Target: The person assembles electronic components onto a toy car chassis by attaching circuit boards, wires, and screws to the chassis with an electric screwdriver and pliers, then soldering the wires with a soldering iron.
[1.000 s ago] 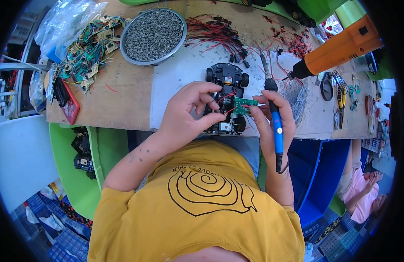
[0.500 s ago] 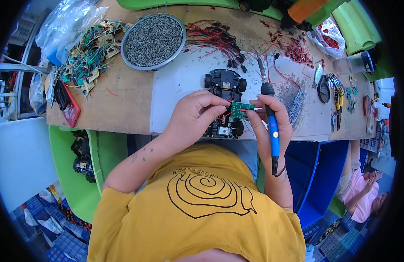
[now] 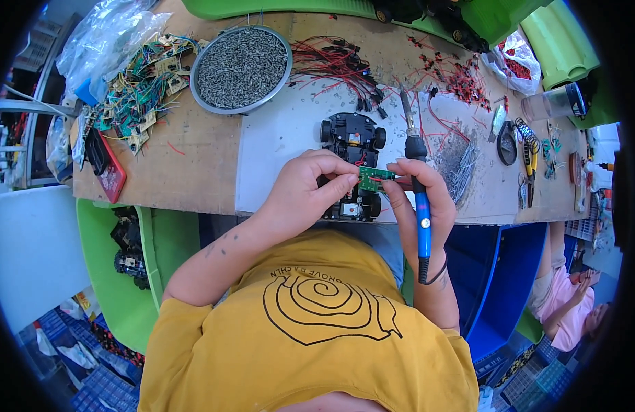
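Observation:
A small green circuit board (image 3: 372, 180) with a red wire is held above a black toy car chassis (image 3: 350, 130), which lies on a white sheet. My left hand (image 3: 307, 187) pinches the board's left edge between thumb and forefinger. In my right hand (image 3: 437, 209) a blue-handled soldering iron (image 3: 423, 220) rests along the fingers, its tip angled up and away from the board. My right thumb and forefinger are also closed at the board's right side, by some red wires; exactly what they pinch there is hard to make out. The hands partly cover the chassis.
A round metal dish (image 3: 242, 69) of small grey parts stands at the back, beside a heap of wired boards (image 3: 142, 89). Red wires with black connectors (image 3: 338, 65) lie behind the chassis. Yellow-handled pliers (image 3: 532, 161) and black tape (image 3: 507, 147) lie right. Another person (image 3: 568, 309) sits far right.
My right hand and the soldering iron have shifted slightly left, and the board has moved a little left and toward me. An orange thing at the top edge has gone from view.

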The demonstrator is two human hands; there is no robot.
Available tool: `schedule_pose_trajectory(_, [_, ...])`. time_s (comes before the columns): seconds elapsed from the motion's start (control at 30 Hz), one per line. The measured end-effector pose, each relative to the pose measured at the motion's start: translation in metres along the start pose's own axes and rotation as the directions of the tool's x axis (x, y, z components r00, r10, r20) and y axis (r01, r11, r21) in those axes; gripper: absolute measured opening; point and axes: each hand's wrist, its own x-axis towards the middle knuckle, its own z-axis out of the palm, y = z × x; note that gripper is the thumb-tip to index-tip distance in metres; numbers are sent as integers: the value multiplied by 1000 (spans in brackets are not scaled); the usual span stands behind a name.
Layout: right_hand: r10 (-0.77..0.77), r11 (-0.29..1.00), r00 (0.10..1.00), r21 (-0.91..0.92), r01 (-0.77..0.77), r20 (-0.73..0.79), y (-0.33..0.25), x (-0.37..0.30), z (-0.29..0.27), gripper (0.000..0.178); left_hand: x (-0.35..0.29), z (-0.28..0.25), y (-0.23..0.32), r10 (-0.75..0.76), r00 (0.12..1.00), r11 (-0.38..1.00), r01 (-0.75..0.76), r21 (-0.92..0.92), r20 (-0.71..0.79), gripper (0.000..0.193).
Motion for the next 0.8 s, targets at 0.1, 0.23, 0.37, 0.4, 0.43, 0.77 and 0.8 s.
schedule_pose_trajectory(0.1, [-69, 997, 997, -26, 69, 21, -2, 5, -3, 35, 1, 3, 1, 3, 999, 1000, -2, 28, -40, 16])
schedule_pose_trajectory(0.23, [-367, 872, 924, -308, 381, 102, -17, 9, -24, 34, 1, 3, 7, -34, 997, 996, 40, 85, -72, 16])
schedule_pose_trajectory(0.37, [-315, 910, 940, -240, 338, 129, -25, -11, -45, 38, 3, 6, 7, -67, 992, 997, 70, 23, -107, 16])
schedule_pose_trajectory(0.4, [-294, 926, 944, -201, 320, 146, -26, -15, -47, 39, 3, 7, 7, -63, 992, 997, 66, 29, -105, 16])
schedule_pose_trajectory(0.43, [-272, 939, 951, -175, 295, 147, -24, -20, -48, 37, 4, 7, 7, -58, 993, 997, 62, 36, -104, 16])
schedule_pose_trajectory(0.77, [-269, 948, 956, -145, 284, 115, -19, -25, -41, 36, 5, 10, 4, -56, 990, 994, 67, 83, -129, 16])
schedule_pose_trajectory(0.8, [-261, 948, 957, -155, 278, 123, -20, -25, -41, 36, 5, 10, 4, -68, 989, 994, 78, 72, -129, 17])
